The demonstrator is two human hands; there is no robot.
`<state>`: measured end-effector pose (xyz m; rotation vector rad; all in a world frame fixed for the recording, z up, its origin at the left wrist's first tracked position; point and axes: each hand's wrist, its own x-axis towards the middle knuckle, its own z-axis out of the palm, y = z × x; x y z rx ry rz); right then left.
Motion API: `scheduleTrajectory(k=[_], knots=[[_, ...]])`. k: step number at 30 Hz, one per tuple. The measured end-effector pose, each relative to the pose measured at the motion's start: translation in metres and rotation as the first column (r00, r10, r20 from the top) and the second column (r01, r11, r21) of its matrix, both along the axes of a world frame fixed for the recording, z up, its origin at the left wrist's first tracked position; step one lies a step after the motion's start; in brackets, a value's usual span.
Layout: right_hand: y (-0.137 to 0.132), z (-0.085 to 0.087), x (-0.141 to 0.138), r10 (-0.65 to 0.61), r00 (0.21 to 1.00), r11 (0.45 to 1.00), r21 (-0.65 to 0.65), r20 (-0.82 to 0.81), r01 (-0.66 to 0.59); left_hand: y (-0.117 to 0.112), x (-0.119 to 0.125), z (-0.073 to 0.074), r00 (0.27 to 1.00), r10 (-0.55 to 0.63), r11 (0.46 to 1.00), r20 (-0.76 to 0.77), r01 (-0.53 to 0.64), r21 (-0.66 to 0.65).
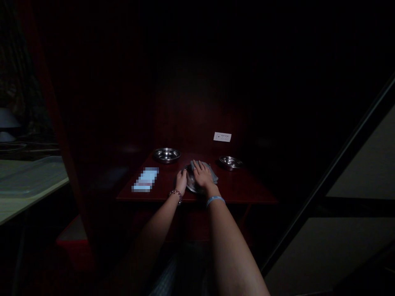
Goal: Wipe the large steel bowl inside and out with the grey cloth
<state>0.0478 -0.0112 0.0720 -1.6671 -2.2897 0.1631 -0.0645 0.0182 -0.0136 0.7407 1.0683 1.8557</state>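
Observation:
A shiny metal bowl (193,183) sits near the front edge of the dark red table. My left hand (181,181), with a beaded bracelet on its wrist, is closed on the bowl's left rim. Spread flat on a grey-blue cloth (212,174) is my right hand (203,176), fingers apart, pressing the cloth over the bowl. Cloth and hand hide much of the bowl. Two more metal bowls stand farther back: one (167,155) at the left, another (230,162) at the right.
A bright, pixelated flat object (145,179) lies on the left of the red table (166,193). A white socket panel (222,137) is on the back wall. Dark walls rise on both sides. A pale table with a clear tray (33,174) stands outside at the left.

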Motion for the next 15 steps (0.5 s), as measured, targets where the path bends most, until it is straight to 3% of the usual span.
scheduleTrajectory(k=[5, 8, 11, 15], knots=[[-0.005, 0.003, -0.02, 0.156, 0.987, 0.985, 0.074, 0.038, -0.159, -0.001, 0.001, 0.0, 0.999, -0.009, 1.0, 0.041, 0.008, 0.028], [-0.003, 0.002, -0.02, 0.188, 0.982, 0.976, 0.102, 0.029, -0.19, -0.003, 0.001, 0.001, 0.998, -0.016, 1.0, 0.054, 0.015, 0.027], [0.002, -0.001, -0.008, 0.126, 0.992, 0.989, 0.088, -0.027, -0.123, -0.003, 0.001, 0.001, 0.998, -0.039, 0.999, 0.041, 0.038, 0.017], [0.011, -0.007, 0.017, -0.083, 0.989, 0.997, -0.019, -0.124, 0.081, 0.0, 0.0, -0.002, 1.0, -0.016, 1.0, 0.012, 0.016, 0.004]])
